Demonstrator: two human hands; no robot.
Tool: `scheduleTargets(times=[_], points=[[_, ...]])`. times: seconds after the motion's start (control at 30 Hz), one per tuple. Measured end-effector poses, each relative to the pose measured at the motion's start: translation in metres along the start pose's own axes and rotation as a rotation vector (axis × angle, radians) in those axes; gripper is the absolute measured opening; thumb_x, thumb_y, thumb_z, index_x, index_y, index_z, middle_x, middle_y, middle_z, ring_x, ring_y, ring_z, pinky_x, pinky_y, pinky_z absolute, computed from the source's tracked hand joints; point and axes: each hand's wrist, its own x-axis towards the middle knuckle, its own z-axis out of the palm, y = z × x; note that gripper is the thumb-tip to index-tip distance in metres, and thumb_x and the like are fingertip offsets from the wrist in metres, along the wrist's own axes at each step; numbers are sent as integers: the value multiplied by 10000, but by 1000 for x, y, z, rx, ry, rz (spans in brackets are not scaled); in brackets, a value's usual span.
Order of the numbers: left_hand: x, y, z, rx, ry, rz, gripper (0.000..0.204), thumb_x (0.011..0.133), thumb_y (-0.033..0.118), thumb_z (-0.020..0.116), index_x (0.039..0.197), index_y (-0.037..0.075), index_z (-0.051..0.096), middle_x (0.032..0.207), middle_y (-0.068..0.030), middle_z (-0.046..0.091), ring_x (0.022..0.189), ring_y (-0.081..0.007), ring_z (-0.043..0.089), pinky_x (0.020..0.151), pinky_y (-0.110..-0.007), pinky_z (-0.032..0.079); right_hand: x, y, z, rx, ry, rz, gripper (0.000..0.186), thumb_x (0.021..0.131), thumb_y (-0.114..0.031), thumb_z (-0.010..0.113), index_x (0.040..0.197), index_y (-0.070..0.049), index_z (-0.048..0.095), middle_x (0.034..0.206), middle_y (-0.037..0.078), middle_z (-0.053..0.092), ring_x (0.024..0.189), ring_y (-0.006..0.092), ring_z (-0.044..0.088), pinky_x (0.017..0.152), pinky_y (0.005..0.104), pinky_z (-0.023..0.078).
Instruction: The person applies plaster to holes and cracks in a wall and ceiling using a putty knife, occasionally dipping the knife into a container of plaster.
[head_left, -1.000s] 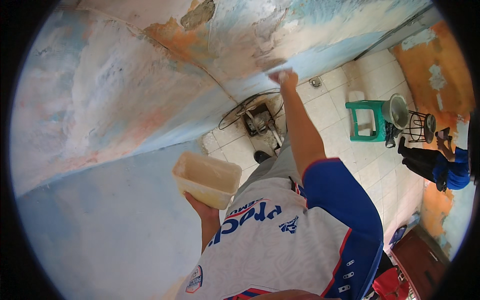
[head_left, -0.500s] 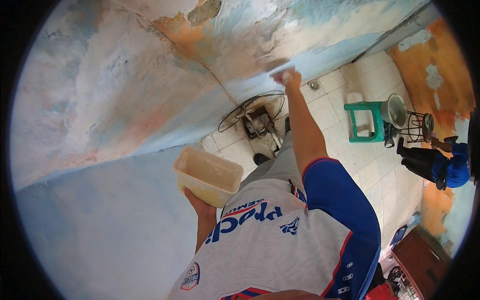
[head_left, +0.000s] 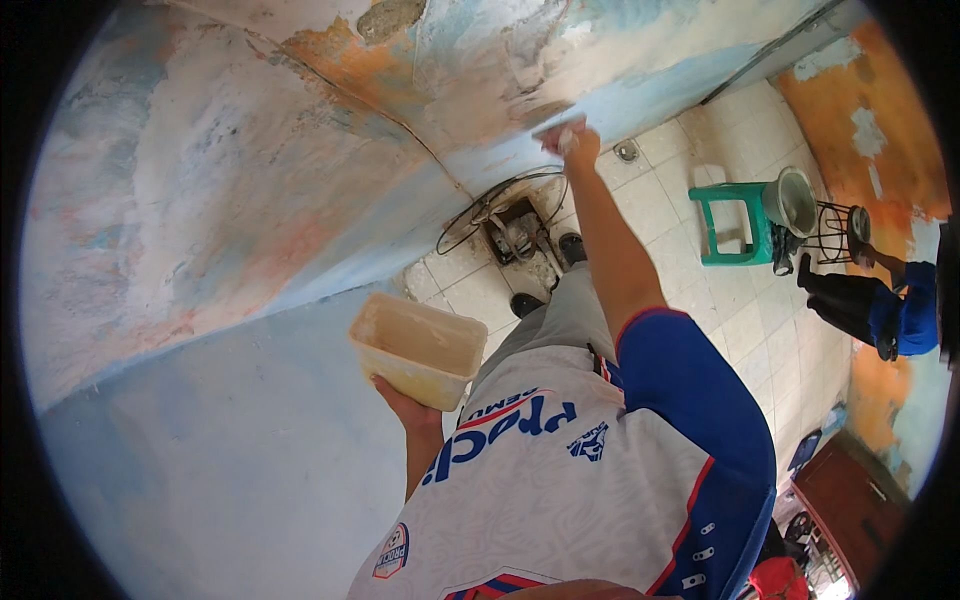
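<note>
My left hand grips a cream-coloured rectangular plastic tub from below and the side, its open top tilted into view. Pale residue coats the tub's inner walls. My right arm is stretched out to the patchy wall, low down near the floor. In my right hand, the closed fingers hold a thin flat-bladed scraper, its edge at or close to the wall beside a darker grey patch. The fingers partly hide its handle.
By my feet a square floor pit holds pipework, with a dark cable looped around it. Further right stand a green plastic stool, a grey bucket and a black metal stool. Another person is at the far right.
The view has shifted slightly. My right wrist has turned a little and the scraper's blade sits at a different slant against the wall. The tub remains in my left hand.
</note>
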Motion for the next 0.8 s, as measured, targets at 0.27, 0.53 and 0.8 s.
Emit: scheduleTargets(times=[0.27, 0.53, 0.8], points=[[-9, -1, 38, -86, 48, 127, 776, 942, 681, 353, 1510, 162, 246, 1516, -79, 340, 1375, -292, 365, 1111, -464, 370, -63, -205, 12, 247, -199, -46, 258, 981, -228, 544, 918, 8, 625, 798, 120, 670, 753, 216, 696, 656, 365, 606], [7, -3, 100, -93, -14, 120, 769, 947, 690, 313, 1512, 173, 241, 1520, -79, 335, 1386, -292, 349, 1123, -460, 353, -23, -75, -11, 381, -241, 281, 240, 911, -220, 651, 948, 9, 587, 893, 149, 681, 810, 229, 680, 750, 387, 609], [19, -18, 150, -126, 7, 231, 779, 943, 683, 346, 1507, 156, 246, 1512, -93, 342, 1371, -304, 369, 1116, -465, 363, -29, -330, 43, 446, -444, 78, 237, 935, -146, 496, 965, 66, 597, 920, 218, 687, 804, 293, 698, 753, 368, 606]])
